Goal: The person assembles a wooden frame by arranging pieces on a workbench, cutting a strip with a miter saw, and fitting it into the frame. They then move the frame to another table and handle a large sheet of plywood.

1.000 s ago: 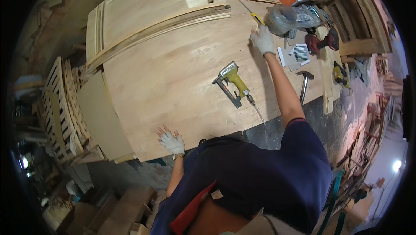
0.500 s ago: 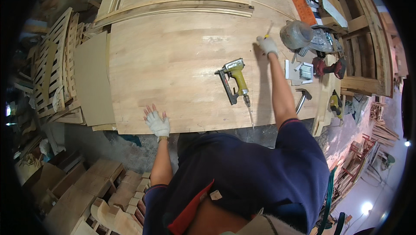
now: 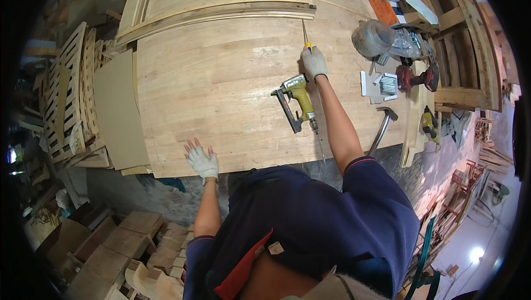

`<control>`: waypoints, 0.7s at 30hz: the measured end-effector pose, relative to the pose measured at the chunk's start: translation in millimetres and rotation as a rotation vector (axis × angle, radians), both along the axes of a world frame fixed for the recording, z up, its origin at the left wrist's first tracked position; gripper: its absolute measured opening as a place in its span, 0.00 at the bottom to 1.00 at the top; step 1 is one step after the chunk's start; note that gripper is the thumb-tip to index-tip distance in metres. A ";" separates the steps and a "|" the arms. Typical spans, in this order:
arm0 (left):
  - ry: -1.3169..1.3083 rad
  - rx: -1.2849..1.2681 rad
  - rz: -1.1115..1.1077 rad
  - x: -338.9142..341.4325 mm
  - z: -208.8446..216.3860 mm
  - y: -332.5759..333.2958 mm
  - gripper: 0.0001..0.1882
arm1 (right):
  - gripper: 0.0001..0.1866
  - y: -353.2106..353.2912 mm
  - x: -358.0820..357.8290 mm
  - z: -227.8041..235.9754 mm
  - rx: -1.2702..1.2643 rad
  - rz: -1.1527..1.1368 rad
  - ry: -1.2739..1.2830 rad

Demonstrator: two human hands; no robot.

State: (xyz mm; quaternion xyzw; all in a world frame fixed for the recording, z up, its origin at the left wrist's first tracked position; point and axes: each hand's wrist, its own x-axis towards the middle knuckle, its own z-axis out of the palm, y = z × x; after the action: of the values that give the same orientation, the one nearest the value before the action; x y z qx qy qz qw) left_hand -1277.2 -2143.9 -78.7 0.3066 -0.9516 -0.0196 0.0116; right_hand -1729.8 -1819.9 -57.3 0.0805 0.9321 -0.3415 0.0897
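My left hand point(image 3: 202, 160) lies flat with fingers spread near the front edge of the wooden panel point(image 3: 221, 89). It holds nothing. Farther out and to the right, my right hand point(image 3: 315, 62) is closed round the yellow handle of what looks like a screwdriver point(image 3: 305, 35). Its long thin metal shaft points away from me, toward the stacked wooden strips point(image 3: 221, 16). An olive-green pneumatic staple gun point(image 3: 298, 101) rests on the panel just nearer than my right hand, its hose fitting toward me. Both hands wear whitish gloves with bare fingertips.
On the right lie a claw hammer point(image 3: 383, 128), an opened box of staples point(image 3: 388, 84), a cloudy plastic jar point(image 3: 373, 39), a red cordless drill point(image 3: 417, 77) and an orange box point(image 3: 379, 0). A slatted wooden frame point(image 3: 69, 84) leans at left. Wooden pieces sit below the bench.
My right hand has moved left with the screwdriver, from near the jar to just beyond the staple gun. More of the hammer handle shows. My left hand stays in place on the panel.
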 end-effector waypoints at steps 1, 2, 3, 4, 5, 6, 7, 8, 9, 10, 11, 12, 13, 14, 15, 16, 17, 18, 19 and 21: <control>-0.003 0.002 0.001 0.8 0.2 0.1 0.38 | 0.30 -2.9 -1.1 -0.9 -0.028 -0.019 -0.001; -0.005 0.007 0.004 1.8 -0.5 1.4 0.38 | 0.30 -6.3 -2.0 0.9 -0.054 -0.037 0.000; -0.007 0.011 0.007 3.2 -0.9 2.1 0.38 | 0.30 -10.1 -1.1 2.1 -0.045 -0.045 -0.002; -0.011 0.015 0.010 5.7 -0.6 2.3 0.38 | 0.30 -13.8 0.9 3.1 -0.037 -0.052 -0.005; -0.010 0.020 0.009 6.0 0.2 2.3 0.38 | 0.29 -12.8 0.3 0.8 -0.029 -0.063 -0.003; -0.011 0.025 0.008 5.9 0.5 2.5 0.38 | 0.29 -12.0 -6.0 -0.5 -0.035 -0.056 0.015; -0.009 0.028 0.007 5.5 0.3 3.1 0.38 | 0.29 -12.4 -18.2 -0.8 -0.040 -0.049 0.033; -0.008 0.029 0.001 3.9 1.5 2.8 0.39 | 0.29 -10.0 -30.1 -4.9 -0.047 -0.048 0.049; -0.004 0.030 -0.003 1.7 2.5 2.9 0.39 | 0.29 -8.3 -43.6 -6.4 -0.050 -0.042 0.040; -0.014 0.032 -0.002 0.5 3.7 3.8 0.39 | 0.30 -5.9 -56.8 -7.4 -0.052 -0.036 0.030; -0.019 0.032 0.006 -0.4 3.7 4.1 0.39 | 0.30 -7.0 -69.2 -6.2 -0.056 -0.023 0.025; -0.024 0.033 0.013 -0.7 4.1 4.3 0.39 | 0.30 -7.2 -77.2 -5.9 -0.053 -0.033 0.016; -0.034 0.037 0.009 0.3 5.1 4.7 0.39 | 0.31 -7.2 -83.6 -5.8 -0.049 -0.044 0.007; -0.038 0.035 0.011 1.9 4.0 4.0 0.39 | 0.31 -10.4 -93.4 -4.2 -0.050 -0.048 0.006; -0.032 0.036 0.004 -2.9 4.1 1.8 0.40 | 0.31 -6.8 -103.0 -6.8 -0.043 -0.045 0.005; -0.019 0.041 -0.002 -7.1 4.2 1.0 0.40 | 0.31 -0.4 -108.2 -9.9 -0.034 -0.044 0.006; -0.006 0.046 -0.008 -9.6 3.0 0.0 0.40 | 0.31 6.2 -112.6 -13.4 -0.026 -0.043 0.007; 0.001 0.052 -0.003 -11.7 0.5 -0.5 0.40 | 0.31 10.0 -109.8 -13.3 -0.023 -0.035 0.007; -0.019 0.035 0.005 -7.6 -0.7 2.0 0.40 | 0.30 3.6 -99.3 -15.6 -0.036 0.008 0.001; -0.061 0.017 0.066 5.2 -5.7 2.1 0.41 | 0.23 13.8 -57.6 -22.3 -0.107 0.065 0.152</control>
State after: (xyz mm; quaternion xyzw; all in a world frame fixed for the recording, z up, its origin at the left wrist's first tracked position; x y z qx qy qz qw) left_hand -1272.0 -2141.8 -84.4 0.3385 -0.9406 -0.0177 -0.0195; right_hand -1787.4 -1806.1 -79.6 0.0194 0.9188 -0.3927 0.0340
